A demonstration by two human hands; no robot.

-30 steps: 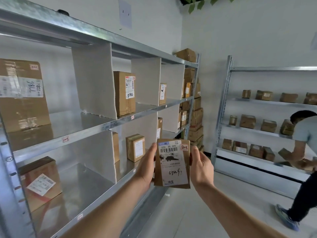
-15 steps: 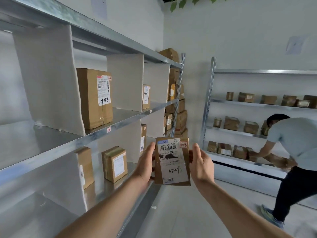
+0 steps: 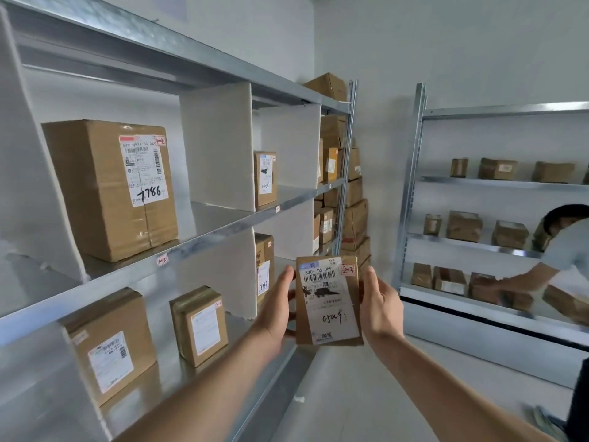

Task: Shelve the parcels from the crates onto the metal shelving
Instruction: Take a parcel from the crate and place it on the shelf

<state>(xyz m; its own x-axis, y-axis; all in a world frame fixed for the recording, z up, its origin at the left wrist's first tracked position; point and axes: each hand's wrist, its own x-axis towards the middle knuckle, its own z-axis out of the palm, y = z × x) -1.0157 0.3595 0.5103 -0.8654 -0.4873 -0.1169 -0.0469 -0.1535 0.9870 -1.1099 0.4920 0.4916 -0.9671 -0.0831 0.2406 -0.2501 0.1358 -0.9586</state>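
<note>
Beside metal shelving [image 3: 223,228], left hand [image 3: 275,311] and right hand [image 3: 381,309] clasp upright parcel [image 3: 328,301], arms outstretched.

The parcel [image 3: 328,301] hides most fingers of both the left hand [image 3: 275,309] and the right hand [image 3: 381,309]. The other person [image 3: 564,250] is cut off by the right edge and blurred. The print on the far shelving's [image 3: 411,186] parcels is too small to read.
</note>
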